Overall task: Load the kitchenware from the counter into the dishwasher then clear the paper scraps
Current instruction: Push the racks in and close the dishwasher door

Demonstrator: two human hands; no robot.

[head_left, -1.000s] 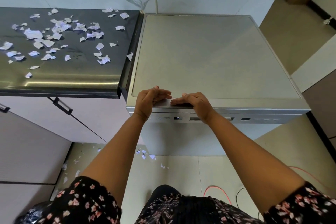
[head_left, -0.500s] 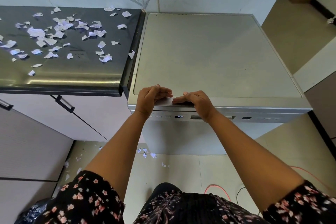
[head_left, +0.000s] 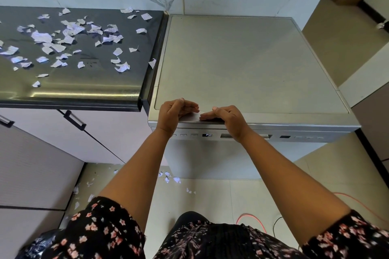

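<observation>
The silver dishwasher (head_left: 242,65) stands with its door closed, and a small display is lit on its control panel (head_left: 294,137). My left hand (head_left: 173,114) hooks over the front edge of its top, fingers curled and pointing right. Beside it, nearly touching, my right hand (head_left: 228,119) hooks the same edge, thumb lying flat on top and wrist in front of the panel. Torn white paper scraps (head_left: 69,33) lie scattered over the dark counter (head_left: 84,88) to the left. No kitchenware is in view.
More paper scraps (head_left: 170,178) lie on the tiled floor at the dishwasher's foot. A red cable (head_left: 250,218) curls on the floor near my legs. Cabinet doors with a black handle (head_left: 74,120) are under the counter. A black bag (head_left: 40,244) shows at the bottom left.
</observation>
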